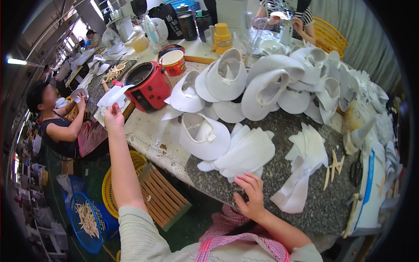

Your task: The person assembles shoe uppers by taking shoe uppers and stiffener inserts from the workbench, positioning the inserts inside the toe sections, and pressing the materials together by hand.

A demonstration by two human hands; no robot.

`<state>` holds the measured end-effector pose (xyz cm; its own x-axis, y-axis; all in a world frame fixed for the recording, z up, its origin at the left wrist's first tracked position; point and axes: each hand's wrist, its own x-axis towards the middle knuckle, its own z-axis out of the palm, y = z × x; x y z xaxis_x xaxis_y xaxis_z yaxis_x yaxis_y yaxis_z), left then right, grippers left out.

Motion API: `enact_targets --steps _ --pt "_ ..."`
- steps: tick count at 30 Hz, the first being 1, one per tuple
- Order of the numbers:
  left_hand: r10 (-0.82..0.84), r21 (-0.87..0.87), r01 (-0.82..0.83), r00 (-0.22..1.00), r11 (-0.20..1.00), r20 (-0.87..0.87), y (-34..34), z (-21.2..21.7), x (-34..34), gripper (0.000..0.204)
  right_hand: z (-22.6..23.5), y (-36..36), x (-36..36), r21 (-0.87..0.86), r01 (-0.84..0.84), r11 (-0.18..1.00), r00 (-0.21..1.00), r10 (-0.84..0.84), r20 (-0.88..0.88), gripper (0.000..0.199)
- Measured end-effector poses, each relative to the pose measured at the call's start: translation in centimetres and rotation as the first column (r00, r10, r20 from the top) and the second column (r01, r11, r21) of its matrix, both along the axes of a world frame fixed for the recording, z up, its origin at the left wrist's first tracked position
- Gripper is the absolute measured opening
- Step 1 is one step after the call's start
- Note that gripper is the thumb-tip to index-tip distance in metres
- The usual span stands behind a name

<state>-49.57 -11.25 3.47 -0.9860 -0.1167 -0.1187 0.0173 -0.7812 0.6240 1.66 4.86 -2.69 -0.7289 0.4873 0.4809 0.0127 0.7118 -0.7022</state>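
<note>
My left hand (114, 115) reaches far out to the left, its fingers closed on a flat white cut piece (114, 95) at a pile beside the red cooker. Low over the front edge of the dark stone slab (288, 126), my right hand (251, 196) is open, fingertips at the edge of a fanned stack of white cut pieces (244, 155). A white visor-shaped cap (205, 135) rests against that stack. To the right lies another bunch of white pieces (307, 148). Many more white visor caps (266, 89) are heaped behind.
Pale wooden pegs (334, 168) lie at the slab's right. A red cooker (146, 87), a red cup (173, 63), a small fan (158, 30) and bottles (204, 26) stand behind. A slatted wooden stool (163, 194) is below. Co-workers sit left (65, 118) and across (301, 26).
</note>
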Motion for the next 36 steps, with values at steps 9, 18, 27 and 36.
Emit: enact_targets --steps 9,18,27,36 --pt "-0.507 0.083 0.550 0.810 0.831 -0.295 15.8 8.6 26.9 0.019 9.9 5.8 0.6 -0.399 -0.195 0.896 0.917 0.023 -0.398 0.062" --pt "-0.989 -0.396 0.910 0.087 0.127 -0.117 18.7 4.8 51.6 0.029 7.7 14.9 12.5 -0.574 0.057 0.817 0.819 -0.367 -0.442 0.016" --pt "-0.976 -0.896 0.443 0.177 -0.033 0.123 15.2 -5.0 51.1 0.048 -1.6 12.5 19.6 -0.863 -0.467 0.192 0.657 -0.579 -0.484 0.048" --pt "-0.927 -0.517 0.804 -0.109 -0.295 0.359 16.8 -5.0 49.2 0.040 -1.8 13.2 19.5 -0.824 0.177 0.538 0.778 -0.589 -0.218 0.054"
